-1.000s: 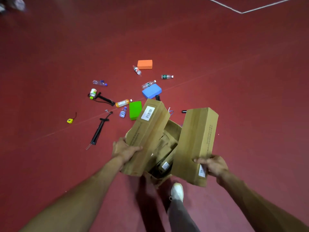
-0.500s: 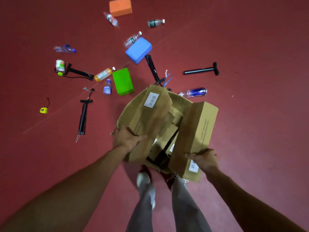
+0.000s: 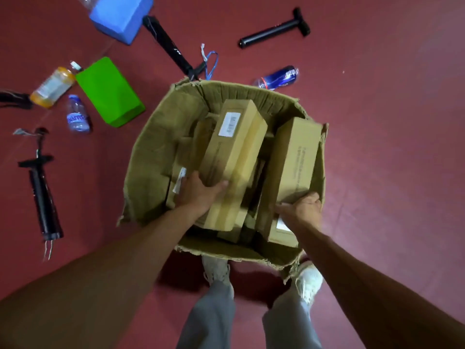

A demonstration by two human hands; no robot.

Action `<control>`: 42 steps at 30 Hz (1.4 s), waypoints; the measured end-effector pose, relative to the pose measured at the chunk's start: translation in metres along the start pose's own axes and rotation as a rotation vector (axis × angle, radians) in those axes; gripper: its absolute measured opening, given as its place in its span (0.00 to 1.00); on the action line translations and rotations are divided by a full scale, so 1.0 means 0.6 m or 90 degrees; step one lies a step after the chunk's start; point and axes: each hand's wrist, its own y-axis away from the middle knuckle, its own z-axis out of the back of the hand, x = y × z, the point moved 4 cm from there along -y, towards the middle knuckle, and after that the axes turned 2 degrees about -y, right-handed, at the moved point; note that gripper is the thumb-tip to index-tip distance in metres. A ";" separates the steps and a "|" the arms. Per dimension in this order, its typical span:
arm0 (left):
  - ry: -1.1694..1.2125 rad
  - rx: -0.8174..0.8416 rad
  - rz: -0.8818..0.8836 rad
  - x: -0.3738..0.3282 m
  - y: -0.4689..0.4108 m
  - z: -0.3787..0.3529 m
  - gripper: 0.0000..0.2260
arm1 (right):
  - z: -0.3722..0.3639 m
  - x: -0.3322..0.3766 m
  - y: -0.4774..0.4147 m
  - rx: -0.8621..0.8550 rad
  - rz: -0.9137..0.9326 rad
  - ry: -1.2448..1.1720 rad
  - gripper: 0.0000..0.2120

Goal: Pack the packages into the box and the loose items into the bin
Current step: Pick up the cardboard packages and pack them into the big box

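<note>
1. Packages: the labelled package (image 3: 234,157) and the printed package (image 3: 294,162), both long cardboard cartons, lie tilted inside the box (image 3: 151,147) on top of other cartons.
2. The left hand (image 3: 198,192) grips the labelled package's near end; the right hand (image 3: 302,210) curls round the printed package's near end.
3. The corrugated box has torn edges and sits on a smooth dark-red floor (image 3: 390,147).
4. Beyond it lie a green block (image 3: 109,91), a blue block (image 3: 120,16), a black pump (image 3: 44,195) and a blue bottle (image 3: 279,78).

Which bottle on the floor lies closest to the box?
The dark blue bottle, right by the box's far rim; the orange bottle and small clear bottle lie farther left.
</note>
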 end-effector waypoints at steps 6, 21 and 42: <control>-0.020 -0.027 0.010 0.016 0.000 -0.004 0.25 | -0.064 0.013 0.042 0.213 0.160 0.078 0.29; -0.122 0.083 -0.227 -0.112 0.345 -0.121 0.07 | 0.183 -0.223 0.218 0.088 0.109 -0.190 0.16; -0.430 0.353 -0.544 -0.113 1.296 -0.688 0.06 | 0.606 -1.151 0.760 -0.279 -0.206 -0.820 0.14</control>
